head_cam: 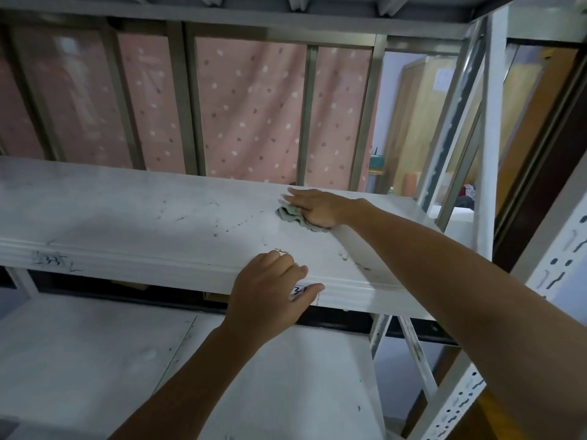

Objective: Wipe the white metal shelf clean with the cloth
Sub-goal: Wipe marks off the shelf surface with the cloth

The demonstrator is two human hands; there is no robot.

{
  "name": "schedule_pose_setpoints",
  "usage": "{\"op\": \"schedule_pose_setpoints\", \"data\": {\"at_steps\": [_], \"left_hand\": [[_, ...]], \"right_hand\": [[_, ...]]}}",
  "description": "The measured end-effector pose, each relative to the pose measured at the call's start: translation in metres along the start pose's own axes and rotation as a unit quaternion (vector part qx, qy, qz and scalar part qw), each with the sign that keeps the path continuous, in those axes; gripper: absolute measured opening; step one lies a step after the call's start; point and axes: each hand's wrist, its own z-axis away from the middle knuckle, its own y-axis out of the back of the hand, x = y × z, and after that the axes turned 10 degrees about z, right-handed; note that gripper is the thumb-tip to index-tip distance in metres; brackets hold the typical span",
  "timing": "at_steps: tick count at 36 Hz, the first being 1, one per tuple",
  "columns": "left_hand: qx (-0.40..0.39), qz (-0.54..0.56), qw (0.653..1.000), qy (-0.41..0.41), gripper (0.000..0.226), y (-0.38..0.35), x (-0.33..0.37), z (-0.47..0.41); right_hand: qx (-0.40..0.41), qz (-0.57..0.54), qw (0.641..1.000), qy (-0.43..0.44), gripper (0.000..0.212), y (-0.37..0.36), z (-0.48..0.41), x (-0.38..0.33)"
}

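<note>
The white metal shelf [143, 214] runs across the middle of the view, scuffed with dark marks and scratches. A small grey-green cloth [290, 217] lies bunched on the shelf's right part, near the back edge. My right hand [317, 206] presses flat on the cloth, fingers pointing left, most of the cloth hidden under the palm. My left hand [270, 290] grips the shelf's front lip, fingers curled on top and thumb along the front face.
A lower white shelf [95, 360] sits below. White perforated uprights [489, 154] stand at the right. The underside of a higher shelf [222, 14] spans the top. Behind are a pink dotted curtain [251, 109] and grey window bars.
</note>
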Motion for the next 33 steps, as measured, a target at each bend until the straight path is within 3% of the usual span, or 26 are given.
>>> {"op": "schedule_pose_setpoints", "data": {"at_steps": [5, 8, 11, 17, 33], "left_hand": [[0.010, -0.003, 1.000, -0.012, 0.031, 0.000, 0.000, 0.000], [0.012, -0.005, 1.000, -0.019, 0.031, 0.000, -0.001, 0.000], [0.014, -0.009, 1.000, -0.027, 0.032, 0.000, 0.000, 0.001], [0.003, -0.003, 1.000, -0.030, 0.032, 0.004, -0.001, 0.000], [-0.020, 0.067, 0.998, 0.006, 0.023, 0.009, -0.004, 0.006]], "right_hand": [[0.045, 0.052, 0.992, -0.107, 0.057, -0.006, 0.009, 0.039], [0.094, 0.045, 0.983, -0.148, 0.042, -0.010, 0.025, 0.056], [0.047, -0.035, 0.980, -0.192, 0.024, -0.014, 0.043, 0.071], [0.013, -0.058, 0.958, -0.281, 0.030, -0.013, 0.079, 0.086], [0.028, -0.015, 0.937, -0.349, 0.028, -0.017, 0.202, 0.015]]}}
